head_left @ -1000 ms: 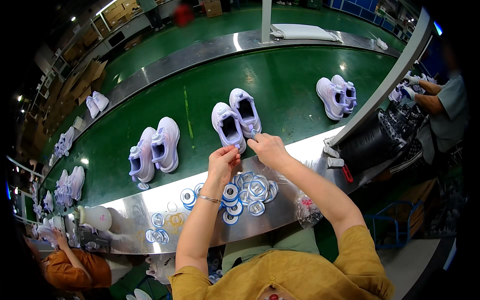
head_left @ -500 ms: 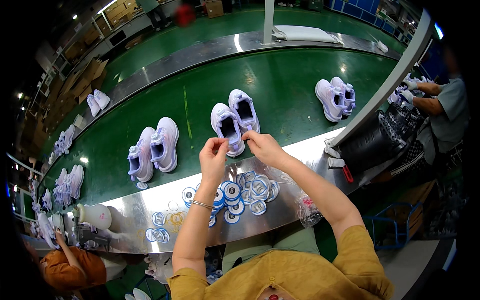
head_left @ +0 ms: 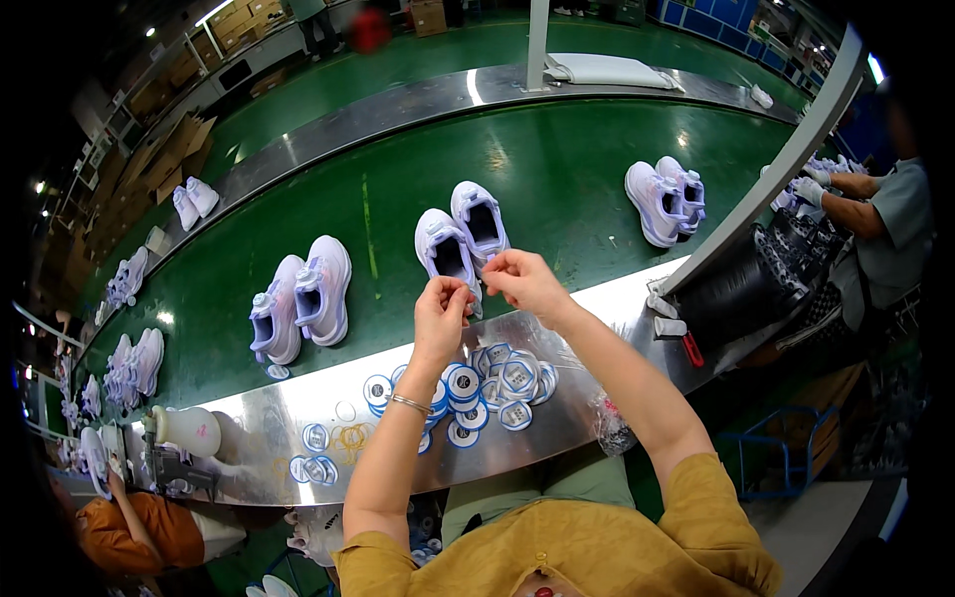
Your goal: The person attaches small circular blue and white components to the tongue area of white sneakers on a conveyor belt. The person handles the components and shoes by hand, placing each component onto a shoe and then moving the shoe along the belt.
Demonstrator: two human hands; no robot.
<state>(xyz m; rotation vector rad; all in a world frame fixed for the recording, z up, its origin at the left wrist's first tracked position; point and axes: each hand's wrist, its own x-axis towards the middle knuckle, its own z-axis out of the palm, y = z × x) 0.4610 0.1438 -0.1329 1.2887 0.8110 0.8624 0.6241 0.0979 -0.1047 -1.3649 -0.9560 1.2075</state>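
Observation:
A pair of white-and-lilac sneakers [head_left: 444,245] stands on the green belt in front of me, heels toward me. My left hand [head_left: 444,310] is closed in a pinch by the heel of the left shoe. Beside it, my right hand [head_left: 527,283] also pinches, close to the heels of the pair. Whatever lies between the fingertips is too small to make out. Below my hands, a pile of round white-and-blue tags [head_left: 517,376] lies on the metal ledge [head_left: 259,418], with yellow elastic loops [head_left: 350,436] to its left.
More sneakers ride the green belt [head_left: 557,149], one pair [head_left: 303,298] to the left and another [head_left: 667,202] to the right. A white post [head_left: 766,179] slants up at right. A red-handled tool [head_left: 686,341] lies near it. Co-workers sit at both sides.
The sneakers have drifted slightly left with the belt. My left hand has moved a little right and down, and my right hand has risen slightly, its fingers lifting near the heels.

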